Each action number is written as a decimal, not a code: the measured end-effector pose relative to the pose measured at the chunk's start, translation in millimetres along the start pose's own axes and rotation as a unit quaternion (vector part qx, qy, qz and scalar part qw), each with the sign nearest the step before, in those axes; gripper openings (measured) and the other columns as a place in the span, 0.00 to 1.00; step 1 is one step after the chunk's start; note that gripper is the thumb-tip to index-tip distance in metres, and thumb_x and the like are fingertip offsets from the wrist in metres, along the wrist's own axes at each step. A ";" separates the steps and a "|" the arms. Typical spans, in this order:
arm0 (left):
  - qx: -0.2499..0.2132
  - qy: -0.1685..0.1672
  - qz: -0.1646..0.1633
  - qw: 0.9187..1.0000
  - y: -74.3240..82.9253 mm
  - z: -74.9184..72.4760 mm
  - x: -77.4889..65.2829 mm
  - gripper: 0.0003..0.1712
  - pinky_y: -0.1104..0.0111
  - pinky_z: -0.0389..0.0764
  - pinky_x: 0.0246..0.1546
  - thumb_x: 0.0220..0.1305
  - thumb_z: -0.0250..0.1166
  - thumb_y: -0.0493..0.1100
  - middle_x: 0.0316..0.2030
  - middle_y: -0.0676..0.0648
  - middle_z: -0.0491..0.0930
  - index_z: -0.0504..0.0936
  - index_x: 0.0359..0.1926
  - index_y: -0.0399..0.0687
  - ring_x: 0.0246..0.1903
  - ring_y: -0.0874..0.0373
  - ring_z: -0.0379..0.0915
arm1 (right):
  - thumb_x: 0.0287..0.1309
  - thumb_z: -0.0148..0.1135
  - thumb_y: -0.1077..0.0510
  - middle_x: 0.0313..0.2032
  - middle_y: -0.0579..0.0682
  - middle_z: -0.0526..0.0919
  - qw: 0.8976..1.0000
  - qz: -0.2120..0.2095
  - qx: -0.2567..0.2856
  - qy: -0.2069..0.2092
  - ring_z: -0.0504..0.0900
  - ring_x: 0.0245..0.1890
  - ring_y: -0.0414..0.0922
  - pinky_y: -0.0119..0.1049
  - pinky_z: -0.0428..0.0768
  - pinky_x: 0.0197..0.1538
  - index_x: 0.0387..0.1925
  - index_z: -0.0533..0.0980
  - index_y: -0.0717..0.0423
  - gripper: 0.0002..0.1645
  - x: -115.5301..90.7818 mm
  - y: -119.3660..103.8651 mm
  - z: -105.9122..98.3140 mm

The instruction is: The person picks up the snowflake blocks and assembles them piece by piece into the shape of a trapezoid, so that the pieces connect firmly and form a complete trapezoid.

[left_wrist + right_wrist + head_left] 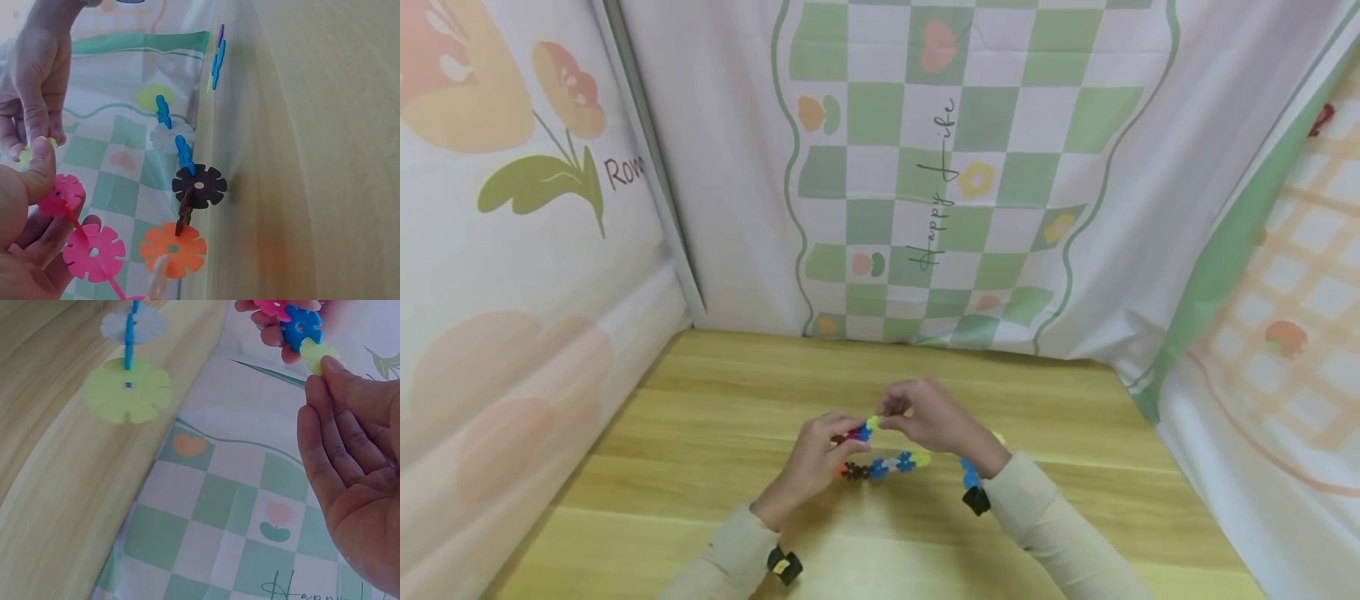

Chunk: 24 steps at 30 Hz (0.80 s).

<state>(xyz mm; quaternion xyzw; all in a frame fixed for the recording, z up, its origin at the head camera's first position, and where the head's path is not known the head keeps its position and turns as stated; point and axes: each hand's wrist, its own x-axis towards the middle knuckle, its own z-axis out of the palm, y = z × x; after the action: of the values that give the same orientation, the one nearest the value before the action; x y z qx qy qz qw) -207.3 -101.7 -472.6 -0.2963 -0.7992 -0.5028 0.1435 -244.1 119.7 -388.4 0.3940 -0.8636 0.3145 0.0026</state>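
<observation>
My left hand (816, 450) holds one end of a chain of plastic snowflake discs, its fingers around a pink disc (103, 240) and the pieces beside it. A blue disc (294, 336) sticks out past those fingers. At its edge is a small yellow-green disc (319, 356), pinched between thumb and forefinger of my right hand (936, 412). Both hands meet over the table. Below them the chain runs on through an orange disc (153, 244), dark brown discs (210, 195), blue ones, a white disc (147, 328) and a larger yellow-green disc (140, 403).
More blue discs (968, 471) lie by my right wrist. The wooden table (737, 375) ends at a printed curtain (925, 167) at the back, with cloth walls on both sides. Black devices (785, 567) sit at both wrists.
</observation>
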 end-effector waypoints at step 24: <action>-0.027 -0.015 -0.089 0.996 6.3 2.0 -1.3 0.20 0.77 0.87 0.45 0.68 0.72 0.42 0.49 0.41 0.88 0.86 0.57 0.36 0.45 0.51 0.87 | 0.66 0.73 0.54 0.45 0.53 0.90 0.989 0.141 -0.001 -0.036 0.87 0.44 0.42 0.34 0.87 0.49 0.48 0.84 0.55 0.12 -54.6 60.8 -49.4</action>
<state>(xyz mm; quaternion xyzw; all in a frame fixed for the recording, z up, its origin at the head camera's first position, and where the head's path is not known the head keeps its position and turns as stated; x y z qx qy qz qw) -202.2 -98.3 -469.7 -0.2352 -0.8105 -0.5308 0.0780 -259.9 213.6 -395.4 0.2796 -0.9104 0.2962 -0.0724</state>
